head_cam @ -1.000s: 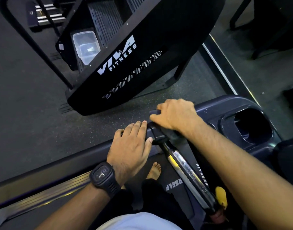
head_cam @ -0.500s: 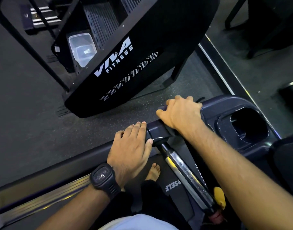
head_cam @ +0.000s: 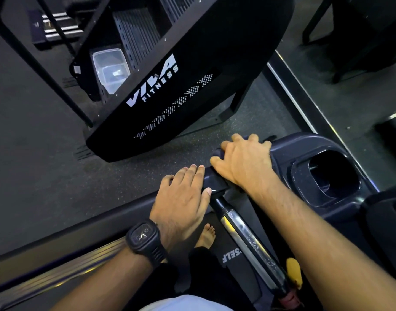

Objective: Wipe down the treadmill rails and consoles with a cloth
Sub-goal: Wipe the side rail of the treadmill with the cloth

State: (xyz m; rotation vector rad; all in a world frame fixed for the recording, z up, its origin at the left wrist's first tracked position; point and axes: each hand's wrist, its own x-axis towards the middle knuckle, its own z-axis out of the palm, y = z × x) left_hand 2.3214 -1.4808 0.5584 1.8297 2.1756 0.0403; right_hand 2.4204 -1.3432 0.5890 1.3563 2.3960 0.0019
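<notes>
The console is smooth dark plastic with a slight sheen; the bar glossy chrome metal; floor matt speckled rubber; far tub clear plastic.

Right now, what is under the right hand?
The right hand grips a dark cloth over the console edge. Only the cloth's fringe shows at the fingers; the palm covers the rest.

A single wide-angle head view looks steeply down and forward from close above the treadmill console, whose left end fills the lower right; beyond the console lie the floor and a Viva Fitness machine.
</notes>
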